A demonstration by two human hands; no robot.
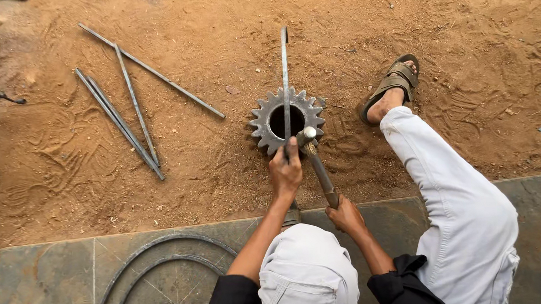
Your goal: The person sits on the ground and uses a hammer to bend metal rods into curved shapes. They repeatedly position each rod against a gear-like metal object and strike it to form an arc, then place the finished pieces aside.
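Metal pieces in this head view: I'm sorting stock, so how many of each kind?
Straight bars on the sand: 4
Flat strip held by the left hand across the gear: 1
Gear: 1
Curved strips on the slab: 2
Hammer in the right hand: 1
Total: 9

Both hands (285, 170) (345, 215) forward (fingers clenched)

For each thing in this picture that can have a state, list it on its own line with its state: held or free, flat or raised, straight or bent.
Left hand: shut on the flat bar.
Right hand: shut on the hammer's handle.
Flat bar: straight, lying across the gear.
Hammer: head at the gear's rim.
Gear: flat on sand.
Straight rods: loose on sand.
Curved strips: bent, flat on slab.
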